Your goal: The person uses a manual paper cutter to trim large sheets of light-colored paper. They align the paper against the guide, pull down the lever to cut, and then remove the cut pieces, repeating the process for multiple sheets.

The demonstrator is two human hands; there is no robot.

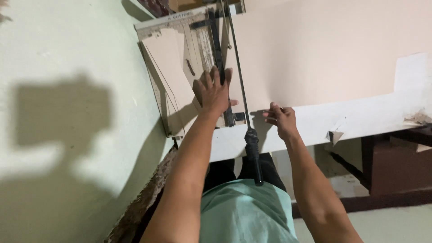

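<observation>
The large pale beige card sheet (315,54) lies flat on the white surface (360,119), its long axis running sideways, left hand (213,92) spread pressing, right hand (280,119) pinching its near edge beside the black-handled cutter arm (243,103).

1 narrow white printed label strip (180,16) along the paper cutter's (198,49) far top edge

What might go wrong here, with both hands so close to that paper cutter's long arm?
1. The left hand lies flat on the sheet right beside the raised cutter arm; fingers near the blade line could get nicked if the arm drops.
2. The right hand only pinches the edge of the large beige sheet, so it might shift and cut crooked.
3. The black handle hangs free near the person's body and could swing.
</observation>
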